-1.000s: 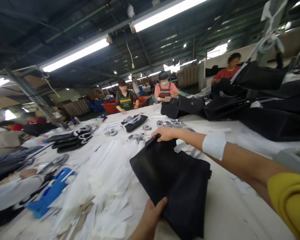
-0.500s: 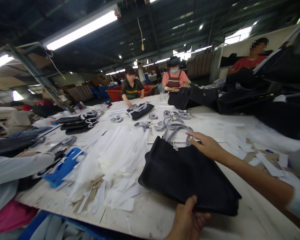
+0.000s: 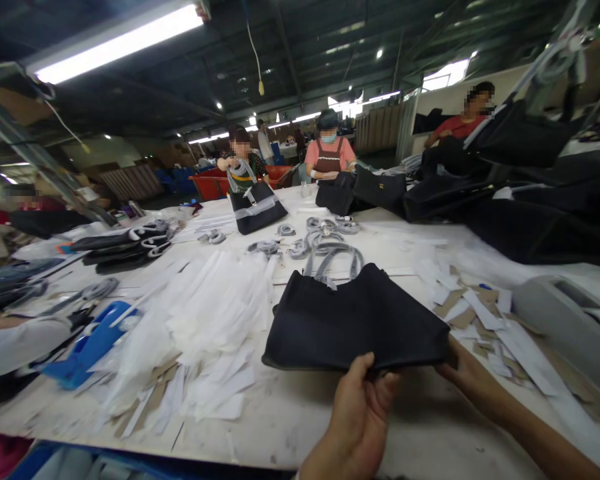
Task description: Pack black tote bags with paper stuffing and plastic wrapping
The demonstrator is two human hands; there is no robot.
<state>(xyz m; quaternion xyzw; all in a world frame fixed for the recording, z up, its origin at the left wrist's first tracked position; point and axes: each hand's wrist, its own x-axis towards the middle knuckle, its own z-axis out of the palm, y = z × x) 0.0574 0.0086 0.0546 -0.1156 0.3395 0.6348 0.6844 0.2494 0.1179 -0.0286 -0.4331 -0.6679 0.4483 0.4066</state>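
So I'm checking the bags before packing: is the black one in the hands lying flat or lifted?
Lifted at its near edge: the black bag is gripped by the left hand and right hand; its far end looks down on the table.

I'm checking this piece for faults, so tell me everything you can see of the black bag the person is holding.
The black bag is dark, matte, fabric-like and roughly trapezoid, wider at its near edge. Two grey strap handles loop out from its far edge. It lies almost flat over the white table, near edge lifted. The left hand pinches that edge from below; the right hand holds its near right corner.
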